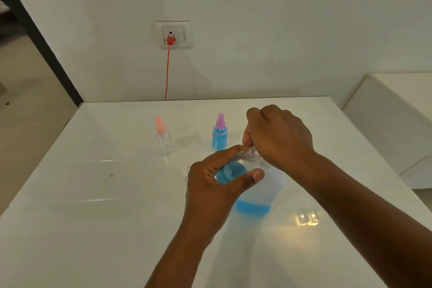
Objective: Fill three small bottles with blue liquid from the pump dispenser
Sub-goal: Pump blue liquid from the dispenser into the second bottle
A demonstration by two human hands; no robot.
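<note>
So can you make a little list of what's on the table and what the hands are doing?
pink-capped bottle: empty, upright
purple-capped bottle: full of blue liquid, upright
pump dispenser: blue liquid low at the bottom
left hand: at dispenser's blue top
right hand: holds small clear bottle tilted at the dispenser
table: white, glossy

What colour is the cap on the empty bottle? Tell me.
Pink: the empty bottle has a pink cap, clearest in the head view.

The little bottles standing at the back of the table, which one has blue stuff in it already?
The purple-capped bottle on the right. It is full of blue liquid, while the pink-capped bottle on the left is clear and looks empty.
</note>
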